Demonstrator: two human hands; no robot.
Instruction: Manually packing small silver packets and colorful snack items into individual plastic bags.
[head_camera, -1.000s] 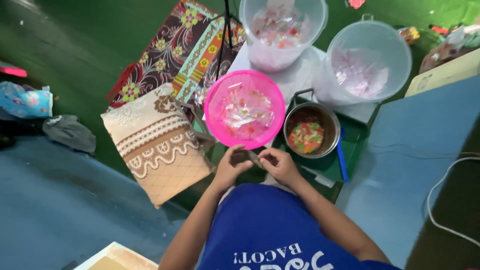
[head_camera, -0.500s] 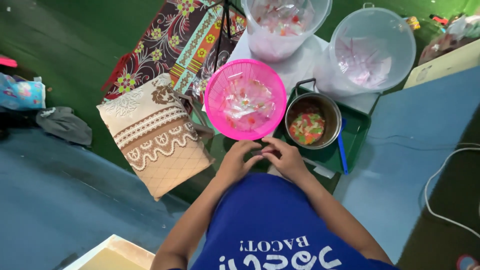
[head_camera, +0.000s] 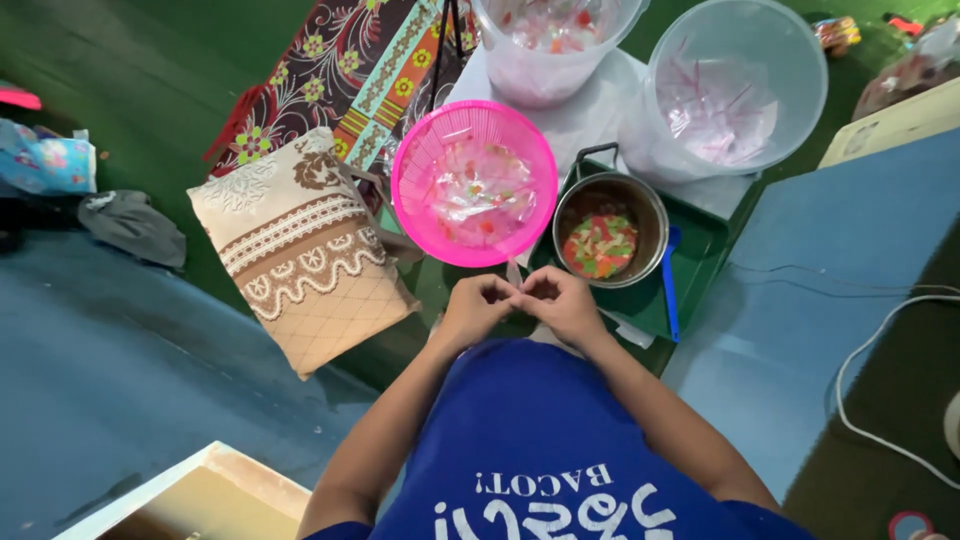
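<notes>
Green floor (head_camera: 120, 100), blue mat (head_camera: 820, 300), patterned cloths (head_camera: 300, 260), pink basket (head_camera: 474, 185)

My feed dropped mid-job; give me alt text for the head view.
Both hands, left hand and right hand, meet over a small clear plastic bag, below a pink basket of filled packets. A metal pot of colourful sweets stands on a green tray.
</notes>
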